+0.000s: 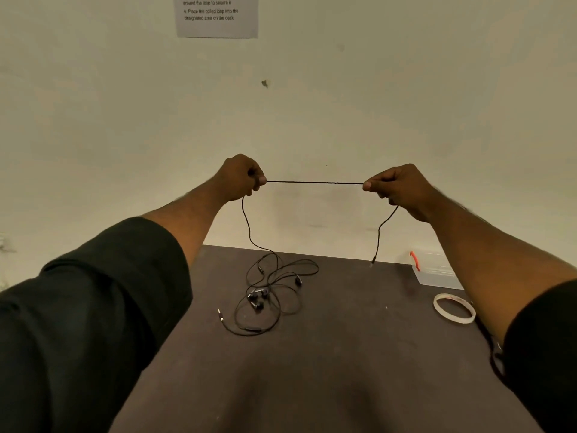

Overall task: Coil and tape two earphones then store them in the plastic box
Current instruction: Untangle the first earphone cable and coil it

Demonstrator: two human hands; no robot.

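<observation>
A black earphone cable (pixel 313 182) is stretched taut and level between my two raised hands, well above the table. My left hand (pixel 242 178) pinches one end of the span, and the cable drops from it into a tangle of black earphones (pixel 271 292) on the dark table. My right hand (pixel 396 189) pinches the other end; the tail with the plug (pixel 373 260) hangs down from it. A clear plastic box (pixel 434 273) with an orange latch stands at the table's far right. A roll of tape (pixel 454 308) lies in front of it.
The dark brown table (pixel 343 354) butts against a pale wall. A printed instruction sheet (pixel 217 15) is stuck high on the wall. Another jack plug (pixel 220 314) lies at the left of the tangle. A dark cord (pixel 495 354) lies by my right sleeve.
</observation>
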